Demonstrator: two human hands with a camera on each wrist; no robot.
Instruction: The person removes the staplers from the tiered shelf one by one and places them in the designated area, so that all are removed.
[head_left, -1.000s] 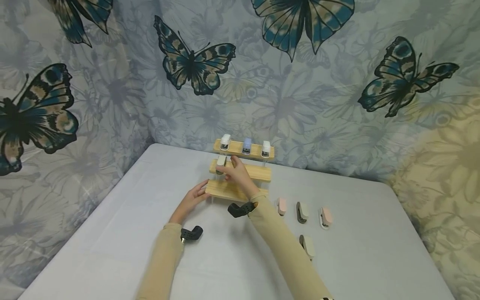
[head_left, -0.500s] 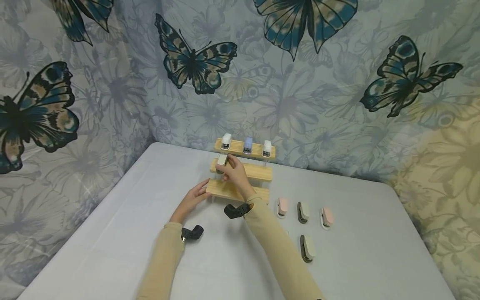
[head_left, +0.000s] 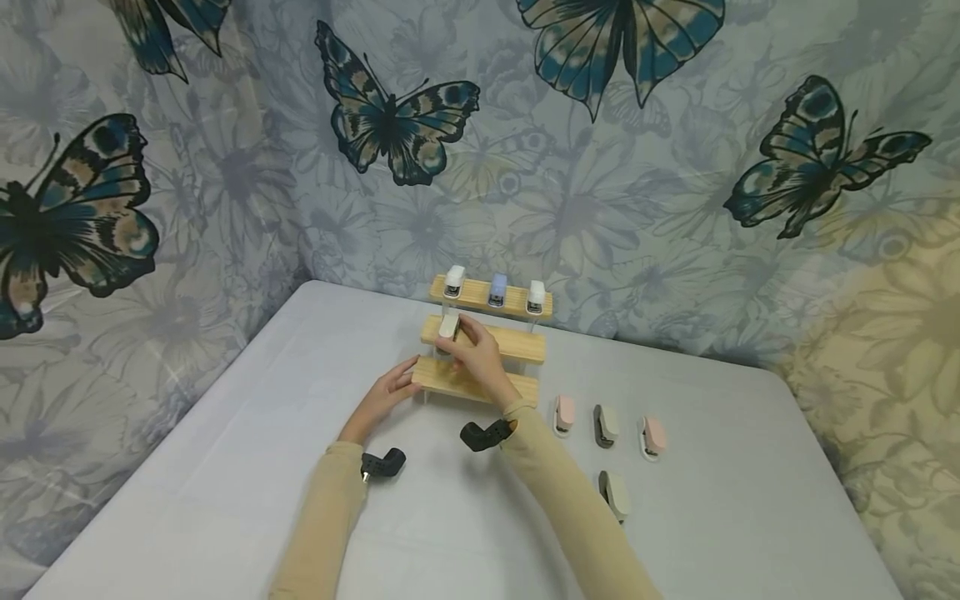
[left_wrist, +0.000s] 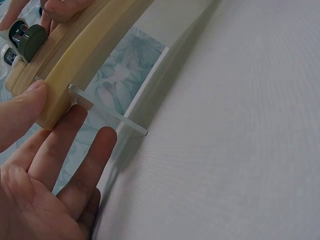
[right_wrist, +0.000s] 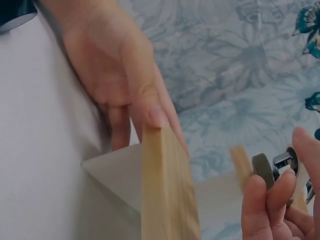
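Observation:
My right hand (head_left: 480, 358) grips a small stapler (head_left: 448, 326) with a cream top and dark olive base, at the left end of the middle wooden shelf (head_left: 517, 343). In the right wrist view its rounded olive base (right_wrist: 262, 170) and metal mechanism face the camera between the fingers. My left hand (head_left: 386, 398) steadies the left end of the lowest shelf (head_left: 450, 380). Its thumb (left_wrist: 22, 112) presses the board's edge in the left wrist view, with fingers underneath beside a clear leg (left_wrist: 107, 110).
On the top shelf (head_left: 474, 292) stand a white stapler (head_left: 453, 282), a blue one and another white one. Right of the stand lie a pink stapler (head_left: 564, 415), a cream stapler (head_left: 606, 425), another pink stapler (head_left: 653, 437) and, nearer, another cream stapler (head_left: 615, 496). A butterfly-patterned backdrop (head_left: 585, 217) rises behind.
The right hand has shifted the cream stapler slightly to the right over the middle shelf, keeping its grip. The left hand stays at the lowest shelf's end.

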